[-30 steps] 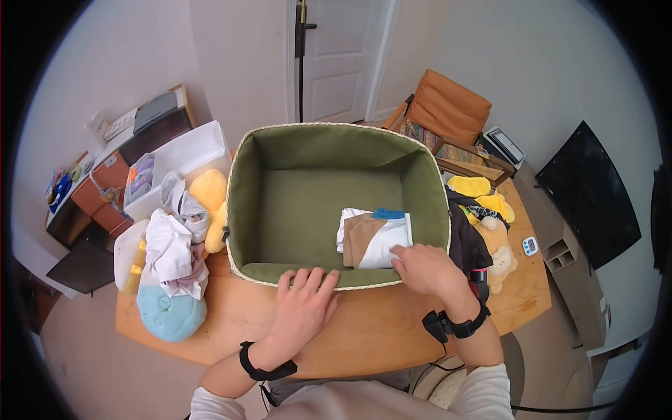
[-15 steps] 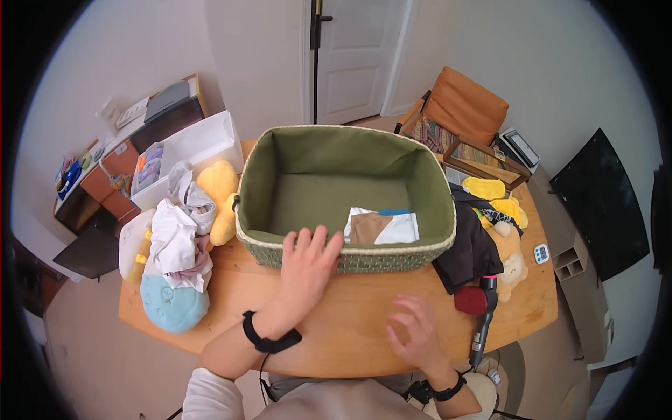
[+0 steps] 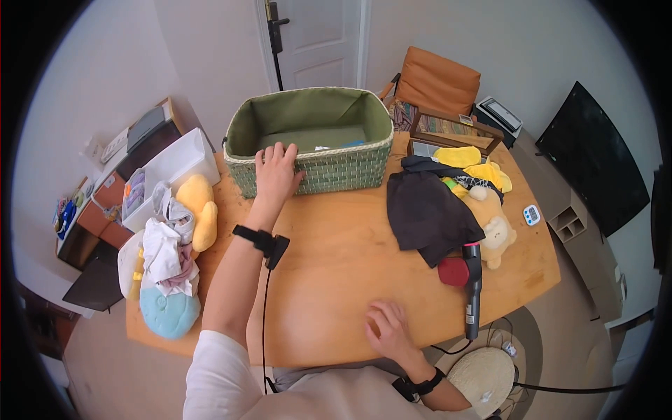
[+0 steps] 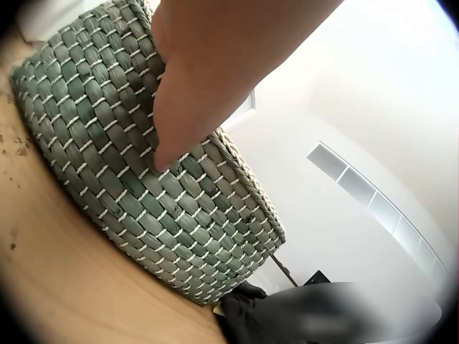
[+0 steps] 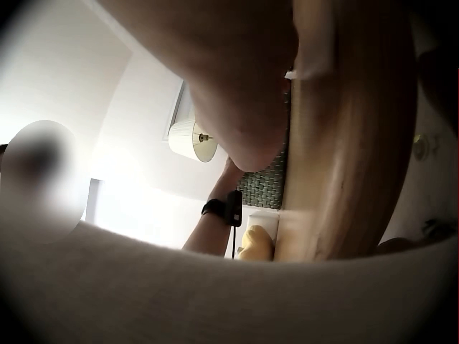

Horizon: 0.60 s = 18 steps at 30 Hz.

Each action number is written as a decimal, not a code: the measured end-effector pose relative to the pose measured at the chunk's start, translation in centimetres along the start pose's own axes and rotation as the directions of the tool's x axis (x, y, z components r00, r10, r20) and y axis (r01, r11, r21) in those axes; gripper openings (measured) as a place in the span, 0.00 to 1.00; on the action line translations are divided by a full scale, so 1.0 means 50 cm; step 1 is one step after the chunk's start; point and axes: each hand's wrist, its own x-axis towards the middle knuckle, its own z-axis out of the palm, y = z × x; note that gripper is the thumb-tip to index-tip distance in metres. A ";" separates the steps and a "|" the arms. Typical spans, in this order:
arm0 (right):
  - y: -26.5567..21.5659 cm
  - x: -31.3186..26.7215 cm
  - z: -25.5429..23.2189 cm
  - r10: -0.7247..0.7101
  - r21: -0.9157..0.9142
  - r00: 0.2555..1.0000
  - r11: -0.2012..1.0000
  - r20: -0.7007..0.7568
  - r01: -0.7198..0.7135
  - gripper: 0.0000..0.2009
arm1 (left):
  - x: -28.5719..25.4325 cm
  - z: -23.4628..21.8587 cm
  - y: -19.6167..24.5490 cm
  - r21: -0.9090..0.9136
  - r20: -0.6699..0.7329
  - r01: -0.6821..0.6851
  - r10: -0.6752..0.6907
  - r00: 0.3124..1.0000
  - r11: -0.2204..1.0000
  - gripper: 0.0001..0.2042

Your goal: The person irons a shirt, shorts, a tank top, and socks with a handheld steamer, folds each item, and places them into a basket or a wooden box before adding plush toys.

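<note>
A green woven basket (image 3: 336,170) with a green cloth lining stands at the far side of the wooden table. My left hand (image 3: 276,171) grips its near rim, fingers over the edge and the thumb against the outer weave, as the left wrist view also shows. Only slivers of the white and blue folded cloth (image 3: 353,143) show inside; the near wall hides the rest. My right hand (image 3: 389,329) is near the table's front edge, fingers loosely bent and holding nothing. To its right lies a dark grey hair styling tool (image 3: 473,294) with a red round end.
At right lie a black garment (image 3: 427,210), yellow cloths (image 3: 458,156), a plush bear (image 3: 497,234) and a small timer (image 3: 532,215). At left are a white bin (image 3: 183,155), a yellow plush (image 3: 203,217), crumpled clothes (image 3: 164,252) and a round blue cushion (image 3: 168,313).
The basket has moved away across the table, with my left hand on its rim. My right hand has left the folded cloth in the basket and come back to the table's front edge.
</note>
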 end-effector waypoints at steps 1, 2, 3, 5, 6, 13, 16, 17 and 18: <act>0.001 -0.002 0.000 -0.022 -0.016 0.998 1.000 -0.059 0.022 0.12 | 0.005 0.004 -0.001 -0.008 0.081 0.029 -0.029 0.996 1.000 0.30; 0.002 -0.006 0.001 -0.046 -0.036 0.992 0.998 -0.120 0.042 0.12 | 0.001 0.008 -0.003 -0.003 0.079 0.026 -0.025 0.997 1.000 0.30; 0.004 -0.015 0.003 -0.046 -0.035 0.991 0.998 -0.124 0.042 0.12 | -0.004 0.012 -0.003 0.006 0.041 0.002 -0.002 0.999 1.000 0.33; 0.008 -0.038 0.011 -0.020 -0.015 0.972 1.000 -0.235 0.017 0.10 | -0.020 0.007 -0.003 0.020 0.004 -0.022 0.022 1.000 1.000 0.36; 0.011 -0.052 0.013 -0.017 -0.008 0.971 1.000 -0.237 0.016 0.10 | -0.032 -0.001 -0.002 0.022 0.055 -0.026 0.025 0.998 0.999 0.40; 0.031 -0.095 0.028 0.091 0.128 0.899 0.991 -0.429 -0.039 0.09 | -0.144 0.008 -0.026 -0.157 0.115 0.005 0.014 0.993 0.988 0.48; 0.033 -0.103 0.035 0.069 0.171 0.877 0.985 -0.476 0.015 0.08 | -0.238 0.044 -0.053 -0.270 0.217 0.101 -0.042 0.975 0.958 0.45; 0.039 -0.104 0.037 0.053 0.178 0.865 0.983 -0.500 0.042 0.08 | -0.267 0.044 -0.053 -0.313 0.298 0.166 -0.069 0.952 0.935 0.44; 0.041 -0.106 0.039 0.047 0.180 0.862 0.982 -0.504 0.052 0.08 | -0.291 0.024 -0.042 -0.307 0.291 0.164 -0.071 0.954 0.937 0.44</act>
